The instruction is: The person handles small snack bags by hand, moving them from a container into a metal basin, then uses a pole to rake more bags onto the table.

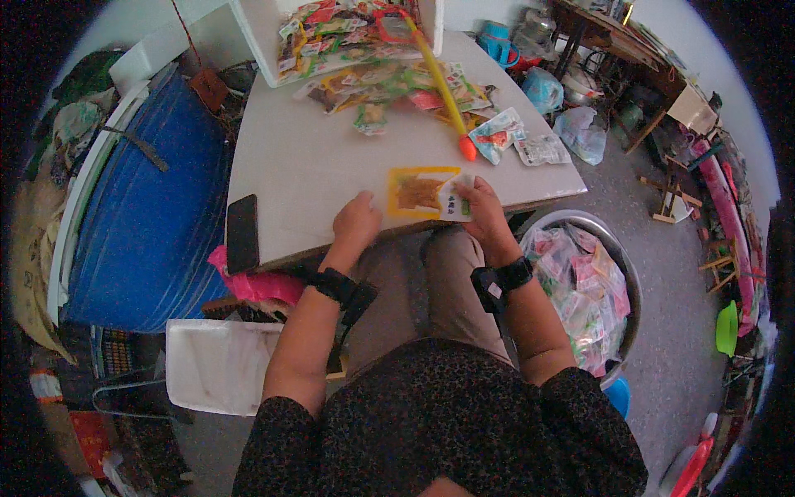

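Observation:
My right hand (481,205) grips the right edge of a yellow-bordered food packet (419,192) with brown contents, held above the table's near edge. My left hand (358,217) is to the packet's left, apart from it, fingers curled; whether something small is between them I cannot tell. Beyond the packet, a yellow-handled tool (441,81) with an orange tip and a red-framed head lies across many packets. A blue-and-white packet (497,135) and a silvery-white packet (542,150) lie near the tip. A white foam box (248,31) with many packets stands at the far side.
A dark phone (242,233) lies at the white table's (298,174) left corner. To the right, a metal basin (630,279) holds plastic packets. A large blue tub (149,205) stands left, above a white foam container (217,366). Bags and small wooden stools are on the right floor.

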Tool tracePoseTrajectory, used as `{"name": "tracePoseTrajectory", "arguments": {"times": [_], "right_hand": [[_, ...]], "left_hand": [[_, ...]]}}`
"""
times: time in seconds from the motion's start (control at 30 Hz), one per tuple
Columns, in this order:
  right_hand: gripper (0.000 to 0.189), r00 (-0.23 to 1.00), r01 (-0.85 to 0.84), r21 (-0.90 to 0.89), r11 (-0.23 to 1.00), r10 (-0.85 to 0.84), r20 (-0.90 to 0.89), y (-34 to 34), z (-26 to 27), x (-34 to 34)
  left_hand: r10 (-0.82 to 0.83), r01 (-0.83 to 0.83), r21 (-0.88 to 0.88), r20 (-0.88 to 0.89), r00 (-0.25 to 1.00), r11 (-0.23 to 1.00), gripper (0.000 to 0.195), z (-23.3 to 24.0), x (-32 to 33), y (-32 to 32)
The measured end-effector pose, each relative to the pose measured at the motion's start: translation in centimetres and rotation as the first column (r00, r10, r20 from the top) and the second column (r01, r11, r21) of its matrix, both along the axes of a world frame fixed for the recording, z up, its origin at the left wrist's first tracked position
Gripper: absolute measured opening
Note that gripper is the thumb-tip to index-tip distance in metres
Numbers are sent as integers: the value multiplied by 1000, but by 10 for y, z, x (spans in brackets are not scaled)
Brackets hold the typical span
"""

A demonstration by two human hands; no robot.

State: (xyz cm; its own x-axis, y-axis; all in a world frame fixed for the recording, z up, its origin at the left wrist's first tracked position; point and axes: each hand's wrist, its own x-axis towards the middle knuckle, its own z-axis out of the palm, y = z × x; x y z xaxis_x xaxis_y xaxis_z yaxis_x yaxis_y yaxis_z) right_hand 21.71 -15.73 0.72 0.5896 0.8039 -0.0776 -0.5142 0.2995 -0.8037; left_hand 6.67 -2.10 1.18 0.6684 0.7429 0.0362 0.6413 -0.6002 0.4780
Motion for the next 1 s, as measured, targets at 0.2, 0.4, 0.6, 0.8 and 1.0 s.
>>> {"name": "tracePoseTrajectory", "arguments": {"times": [0.2, 0.4, 0.6, 0.8, 1.0], "right_hand": [[15, 997, -72, -83, 994, 71, -20, 10, -18, 3], [14, 988, -80, 13, 997, 82, -131, 16, -17, -8], [18, 923, -45, -76, 996, 71, 379, 30, -64, 15], [18, 306, 194, 33, 981, -92, 947, 56, -132, 30], [13, 898, -121, -193, 974, 190, 396, 55, -34, -27]], "left_hand": [[43, -26, -184, 92, 995, 983, 32, -8, 4, 4], [10, -10, -1, 144, 989, 1000, 31, -8, 2, -3], [7, -23, 129, 128, 992, 991, 28, 0, 0, -7], [-27, 24, 55, 55, 998, 998, 24, 0, 9, -14], [-79, 49, 187, 156, 985, 981, 22, -4, -1, -15]]}}
